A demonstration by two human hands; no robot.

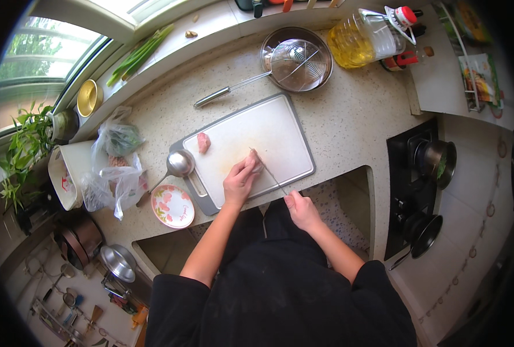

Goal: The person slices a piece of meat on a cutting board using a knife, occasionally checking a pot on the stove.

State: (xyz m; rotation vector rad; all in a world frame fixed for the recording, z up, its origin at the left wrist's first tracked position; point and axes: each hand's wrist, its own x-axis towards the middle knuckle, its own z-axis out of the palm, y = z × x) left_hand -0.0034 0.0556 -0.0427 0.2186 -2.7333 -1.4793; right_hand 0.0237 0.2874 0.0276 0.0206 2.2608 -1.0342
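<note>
A white cutting board with a grey rim (pixel 278 126) lies at a slant on the speckled counter. My left hand (pixel 239 180) presses a piece of raw meat (pixel 253 154) on the board with bent fingers. My right hand (pixel 302 210), at the board's near edge, is closed round the handle of a knife (pixel 270 171). The blade reaches up and left, close beside the meat and my left fingertips; the handle is mostly hidden in my fist. Another raw meat piece (pixel 203 143) rests near the board's upper left corner.
Left of the board are a metal ladle (pixel 180 163), a floral plate (pixel 173 207) and plastic bags (pixel 120 134). Beyond it stand a pan (pixel 298 82) with a wire skimmer (pixel 300 54) over it and an oil bottle (pixel 354 41). A stove (pixel 402 191) with pots is at right.
</note>
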